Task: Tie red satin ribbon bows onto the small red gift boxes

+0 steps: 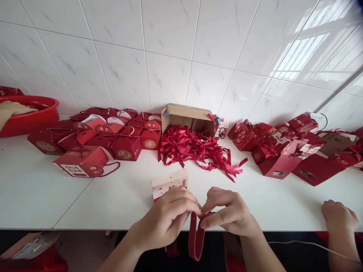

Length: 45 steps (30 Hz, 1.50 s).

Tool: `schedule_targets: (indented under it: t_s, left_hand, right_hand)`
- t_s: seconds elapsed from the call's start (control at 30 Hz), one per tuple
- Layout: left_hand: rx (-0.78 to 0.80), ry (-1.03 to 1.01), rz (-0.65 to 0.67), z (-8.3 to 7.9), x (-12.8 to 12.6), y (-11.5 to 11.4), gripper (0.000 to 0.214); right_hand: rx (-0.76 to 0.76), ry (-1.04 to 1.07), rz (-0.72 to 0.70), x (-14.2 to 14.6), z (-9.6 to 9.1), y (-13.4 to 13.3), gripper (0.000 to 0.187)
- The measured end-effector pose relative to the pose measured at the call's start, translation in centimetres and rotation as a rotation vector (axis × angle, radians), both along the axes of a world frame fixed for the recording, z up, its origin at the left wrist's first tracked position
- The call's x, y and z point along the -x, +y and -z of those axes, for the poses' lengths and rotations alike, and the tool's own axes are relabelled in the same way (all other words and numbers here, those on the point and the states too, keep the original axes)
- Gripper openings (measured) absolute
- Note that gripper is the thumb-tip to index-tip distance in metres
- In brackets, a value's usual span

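Note:
Near the front edge of the table, my left hand (170,215) and my right hand (229,211) are closed and meet fingertip to fingertip. Between them they pinch the ends of a red strap (196,245), which hangs down in a narrow loop past the table edge. A hole shows near one end of the strap. Just behind my left hand lies a small pink and red box (168,181), partly covered by that hand. Farther back, a heap of red ribbons (195,147) spills from an open cardboard box (190,110).
Several red gift boxes (124,147) stand on the white table (119,200) at left, with more gift boxes (283,158) at right. A red basin (31,117) is at far left. Another person's hand (338,215) rests on the right edge. The tiled wall (170,37) rises behind.

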<state>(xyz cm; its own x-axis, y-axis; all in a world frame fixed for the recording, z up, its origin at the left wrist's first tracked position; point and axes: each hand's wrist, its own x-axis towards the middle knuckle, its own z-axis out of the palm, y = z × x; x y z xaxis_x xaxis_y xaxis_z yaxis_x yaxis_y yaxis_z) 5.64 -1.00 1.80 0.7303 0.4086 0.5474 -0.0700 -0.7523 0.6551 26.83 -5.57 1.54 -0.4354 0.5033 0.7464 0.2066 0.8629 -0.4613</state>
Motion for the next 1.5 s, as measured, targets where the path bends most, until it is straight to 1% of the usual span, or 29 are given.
schedule_targets:
  t_s: [0.13, 0.2, 0.33, 0.47, 0.57, 0.63, 0.73, 0.8, 0.87, 0.93, 1.03, 1.1, 1.2, 1.3, 1.4, 1.5]
  left_hand:
    - [0.085, 0.030, 0.025, 0.4, 0.8, -0.5, 0.021]
    - [0.125, 0.037, -0.015, 0.8, 1.1, -0.7, 0.020]
    - [0.157, 0.018, -0.123, 1.8, 1.6, -1.1, 0.017]
    - [0.223, -0.005, -0.104, 2.5, 2.2, -1.3, 0.018]
    - [0.353, -0.014, -0.114, 2.9, 2.6, -1.4, 0.011]
    - [0.473, -0.025, -0.135, 3.1, 2.7, -1.6, 0.007]
    - [0.639, -0.049, -0.124, 3.4, 2.8, -1.8, 0.005]
    - [0.684, -0.053, -0.122, 3.6, 2.9, -1.9, 0.005]
    - [0.667, -0.040, -0.156, 3.6, 3.0, -2.1, 0.007]
    - [0.621, -0.009, -0.221, 3.5, 3.1, -2.3, 0.009]
    - [0.521, 0.020, -0.343, 3.2, 3.1, -2.8, 0.011]
    - [0.442, 0.017, -0.391, 2.9, 3.0, -3.2, 0.012]
    - [0.347, 0.011, -0.403, 2.8, 2.9, -3.6, 0.013]
    - [0.296, 0.041, -0.434, 2.7, 3.1, -3.7, 0.009]
    - [0.291, 0.088, -0.428, 2.7, 3.3, -3.7, 0.009]
    - [0.336, 0.099, -0.409, 2.9, 3.4, -3.6, 0.016]
  right_hand:
    - [0.018, -0.040, -0.003, 0.2, 0.4, 0.2, 0.018]
    - [0.007, -0.057, 0.005, 0.4, 0.6, 0.3, 0.018]
    - [-0.052, -0.118, 0.045, 1.0, 0.6, 0.5, 0.025]
    - [-0.067, -0.161, 0.015, 1.6, 0.4, 0.6, 0.019]
    - [-0.076, -0.178, -0.012, 2.0, 0.2, 0.7, 0.016]
    - [-0.092, -0.184, -0.019, 2.3, 0.2, 0.8, 0.013]
    - [-0.107, -0.200, -0.041, 2.5, 0.2, 0.9, 0.013]
    - [-0.108, -0.214, -0.048, 2.6, 0.2, 0.9, 0.014]
    - [-0.112, -0.229, -0.032, 2.8, 0.1, 0.9, 0.014]
    - [-0.119, -0.247, -0.005, 3.0, 0.1, 0.9, 0.012]
    - [-0.150, -0.279, 0.042, 3.2, 0.1, 0.9, 0.012]
    - [-0.169, -0.316, 0.074, 3.4, 0.2, 0.9, 0.012]
    - [-0.179, -0.375, 0.117, 3.5, 0.3, 1.0, 0.011]
    - [-0.176, -0.415, 0.131, 3.7, 0.2, 1.0, 0.012]
    - [-0.186, -0.448, 0.131, 4.0, -0.1, 1.1, 0.017]
    - [-0.218, -0.484, 0.143, 4.3, -0.4, 1.1, 0.020]
